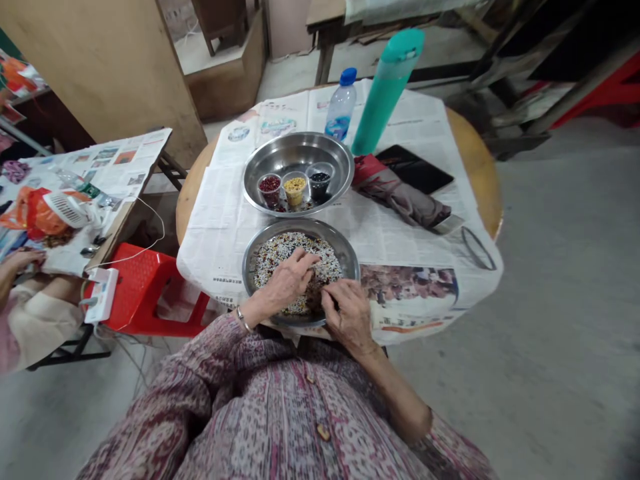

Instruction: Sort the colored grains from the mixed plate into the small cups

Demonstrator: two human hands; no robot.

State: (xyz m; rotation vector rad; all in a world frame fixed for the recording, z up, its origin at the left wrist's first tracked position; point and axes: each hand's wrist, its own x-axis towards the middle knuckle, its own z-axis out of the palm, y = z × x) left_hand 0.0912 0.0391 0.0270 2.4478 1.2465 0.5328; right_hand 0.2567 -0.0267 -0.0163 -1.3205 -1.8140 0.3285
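Note:
Directly before me a steel bowl (350, 255) holds a mix of white grains and darker and yellow beans (280, 257). My left hand (289, 279) reaches over it from the left, fingers stretched out and touching the mix. At the bowl's right rim is my right hand (349, 313), its fingers curled and thumb close to the index finger; whatever may be between them is too small to make out. Behind stands a larger steel bowl (295, 148) with three clear plastic cups: red beans (271, 185), yellow beans (295, 187) and black beans (319, 179).
Newspaper (215, 220) covers the round table. A water bottle (341, 107), a tall green bottle (385, 93), a folded umbrella (400, 193) and a dark tablet-like object (415, 167) stand or lie at the back right. Left are a red stool (145, 293) and another person's hand (25, 259).

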